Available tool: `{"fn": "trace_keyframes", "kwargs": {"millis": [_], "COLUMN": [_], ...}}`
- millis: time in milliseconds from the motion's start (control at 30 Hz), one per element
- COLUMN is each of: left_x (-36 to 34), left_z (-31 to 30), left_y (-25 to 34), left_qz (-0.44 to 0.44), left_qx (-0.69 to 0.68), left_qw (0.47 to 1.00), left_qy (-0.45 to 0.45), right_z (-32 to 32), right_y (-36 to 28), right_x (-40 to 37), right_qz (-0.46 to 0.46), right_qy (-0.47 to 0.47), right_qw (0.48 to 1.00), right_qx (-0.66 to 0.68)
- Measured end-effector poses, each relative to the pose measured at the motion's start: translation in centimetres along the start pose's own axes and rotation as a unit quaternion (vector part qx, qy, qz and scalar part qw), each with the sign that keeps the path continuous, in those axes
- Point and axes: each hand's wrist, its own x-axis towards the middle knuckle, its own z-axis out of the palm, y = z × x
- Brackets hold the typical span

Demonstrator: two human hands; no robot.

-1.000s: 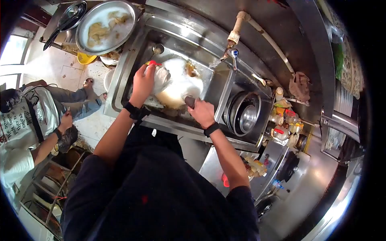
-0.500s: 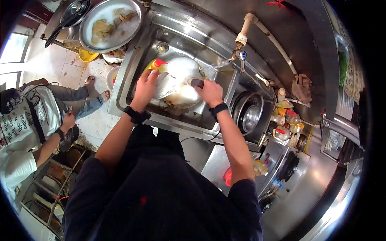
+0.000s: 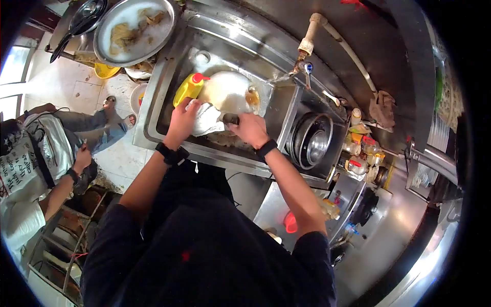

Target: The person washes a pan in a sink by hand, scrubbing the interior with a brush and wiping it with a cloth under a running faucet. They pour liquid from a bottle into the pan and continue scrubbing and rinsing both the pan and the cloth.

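Observation:
In the steel sink [image 3: 153, 110], my left hand [image 3: 183, 122] is closed on a bunched white cloth [image 3: 207, 120]. My right hand [image 3: 250, 129] grips a small dark, round-ended item [image 3: 231, 118], held against the right edge of the cloth; its kind does not show clearly. Just above my left hand leans a yellow bottle [image 3: 188, 89] with a red cap. Beyond both hands lies a round mass of white suds [image 3: 222, 88], and a small amber-coloured piece [image 3: 252, 96] sits at its right edge.
Water runs from the tap [image 3: 303, 66] into the sink. Stacked metal bowls [image 3: 318, 146] fill the right-hand basin. A large metal pan [image 3: 99, 46] of foamy water stands at the upper left. Bottles [image 3: 358, 165] crowd the right, and another person [image 3: 48, 148] is at the left.
My right hand has drawn left and toward me, bringing the dark item up to the cloth. My left hand has shifted slightly down, and more of the yellow bottle shows.

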Motion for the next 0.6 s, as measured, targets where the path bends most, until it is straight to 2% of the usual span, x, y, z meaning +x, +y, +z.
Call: {"fn": "trace_keyframes", "kwargs": {"millis": [133,200,267,300,333,400,467,500,533,600], "left_x": [-0.7,-1.1,-1.1,-1.1,-1.0,-0.7,-1.1,-0.7,0.0,-0.1], "left_z": [0.0,-0.1,0.2,0.2,0.0,0.1,0.0,0.1,0.3,0.4], "left_y": [0.9,1.0,0.7,0.4,0.1,-1.0,-0.4,-2.0,-3.6,-3.3], "left_qz": [-0.020,-0.008,-0.030,0.012,-0.009,0.012,-0.050,-0.034,-0.017,-0.036], "left_qx": [0.009,0.042,0.005,0.010,0.023,0.029,-0.059,-0.080,-0.101,-0.146], "left_qw": [1.000,0.999,0.999,1.000,1.000,0.999,0.997,0.996,0.994,0.988], "left_qy": [-0.009,-0.020,-0.009,-0.008,-0.018,0.009,-0.029,-0.035,-0.038,-0.044], "right_z": [-0.5,-1.0,-1.7,-2.1,-1.7,-0.7,0.7,1.9,0.3,1.3], "right_y": [0.3,2.2,4.0,4.4,4.6,4.8,4.0,4.0,2.0,0.7], "right_x": [2.4,2.9,2.4,1.6,1.0,-0.7,-2.2,-2.6,-2.8,-1.9], "right_qz": [0.056,0.071,0.117,0.116,0.121,0.064,0.041,0.014,0.023,0.004], "right_qy": [0.048,0.042,0.044,0.036,0.033,-0.026,-0.010,0.009,0.013,0.067], "right_qw": [0.997,0.996,0.992,0.992,0.991,0.993,0.998,0.999,0.999,0.996], "right_qx": [-0.010,-0.012,-0.034,-0.035,-0.040,-0.093,-0.041,-0.038,0.021,0.050]}}
